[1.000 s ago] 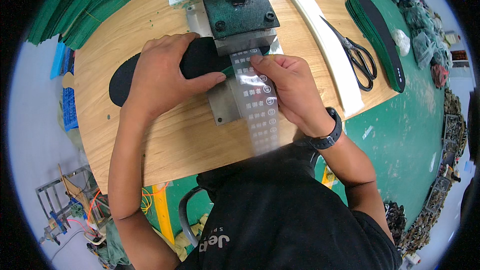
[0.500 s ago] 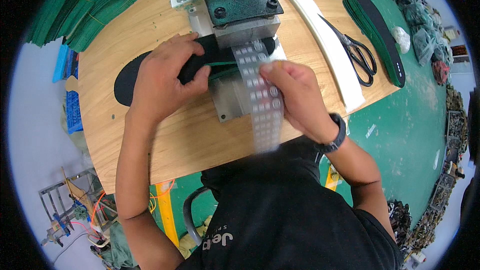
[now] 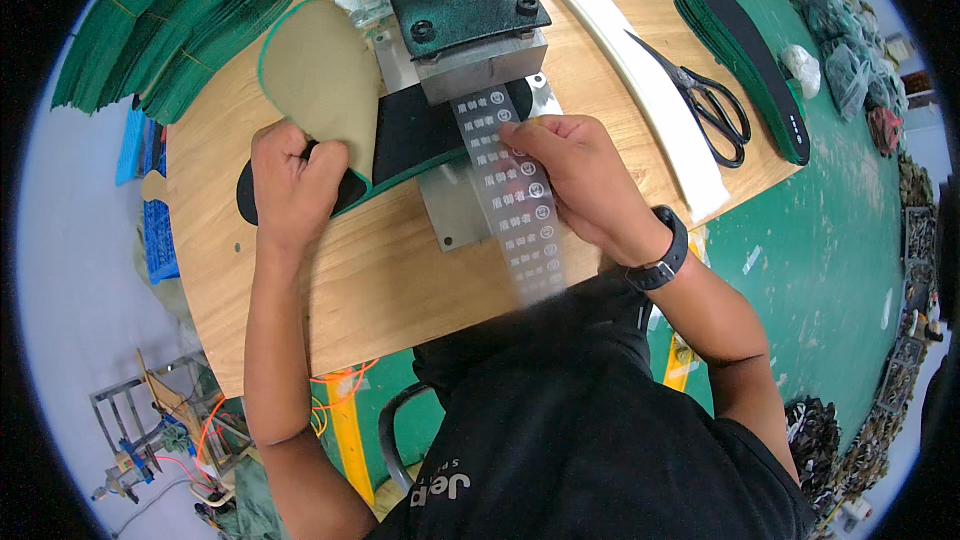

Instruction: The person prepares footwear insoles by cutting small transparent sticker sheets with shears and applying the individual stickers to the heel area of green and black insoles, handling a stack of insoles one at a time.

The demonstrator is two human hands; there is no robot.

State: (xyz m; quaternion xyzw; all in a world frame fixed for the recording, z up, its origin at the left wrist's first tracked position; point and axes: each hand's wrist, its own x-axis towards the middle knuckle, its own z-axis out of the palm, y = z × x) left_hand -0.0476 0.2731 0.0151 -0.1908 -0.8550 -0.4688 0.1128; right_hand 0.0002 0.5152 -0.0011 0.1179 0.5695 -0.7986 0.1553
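Note:
My left hand (image 3: 298,178) is closed on a shoe insole (image 3: 322,70) that is turned up, showing its beige underside and green edge. Beneath it a black insole (image 3: 412,128) lies across the metal plate (image 3: 450,212), its right end under the press's metal block (image 3: 482,68). My right hand (image 3: 590,175) pinches the edge of a clear film strip (image 3: 515,195) printed with rows of small white marks. The strip's upper end lies over the black insole, just in front of the block. Its lower end hangs toward me and is blurred.
Scissors (image 3: 712,112) lie right of a curved white strip (image 3: 640,80). A stack of insoles (image 3: 745,65) rests at the table's right edge. Bundled green insoles (image 3: 180,25) are piled at the far left. The press's black top plate (image 3: 462,8) overhangs the work.
My left hand has gone from lying over the black insoles to gripping one turned up, beige side showing. My right hand still holds the film strip, nearly in place.

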